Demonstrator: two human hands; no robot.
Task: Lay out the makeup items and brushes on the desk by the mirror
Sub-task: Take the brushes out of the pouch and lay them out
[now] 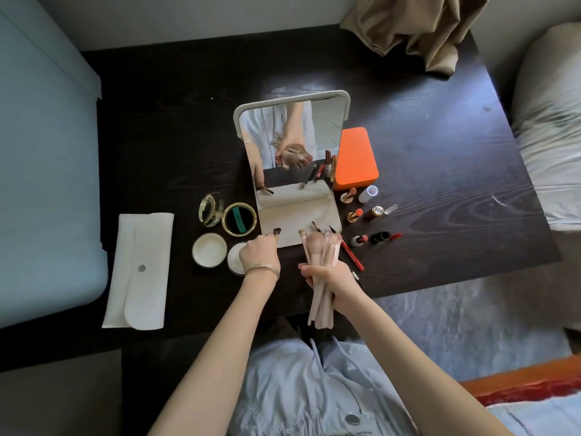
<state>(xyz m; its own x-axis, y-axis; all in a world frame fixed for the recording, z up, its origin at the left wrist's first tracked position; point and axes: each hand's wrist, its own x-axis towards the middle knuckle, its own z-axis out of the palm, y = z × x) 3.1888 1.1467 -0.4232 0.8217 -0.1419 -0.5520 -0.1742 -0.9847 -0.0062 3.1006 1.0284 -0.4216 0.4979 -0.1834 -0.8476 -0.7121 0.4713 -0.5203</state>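
A white-framed mirror (292, 136) stands mid-desk on its pale base (298, 212). My right hand (327, 275) is closed around a bundle of pink-handled makeup brushes (323, 247), bristles pointing up toward the mirror base. My left hand (257, 251) holds one small dark-tipped brush (276, 231) at the base's front left corner. Lipsticks (355, 214) and caps lie scattered to the right of the mirror. A red pencil (352, 254) lies beside the bundle. An open gold compact (239, 219) and white jars (209, 249) sit left of the mirror.
An orange box (356, 158) stands right of the mirror. A white pouch (140, 269) lies at the desk's left edge. Beige cloth (415, 29) drapes over the far right corner of the dark desk (440, 136). A pale blue cabinet stands left, bedding right.
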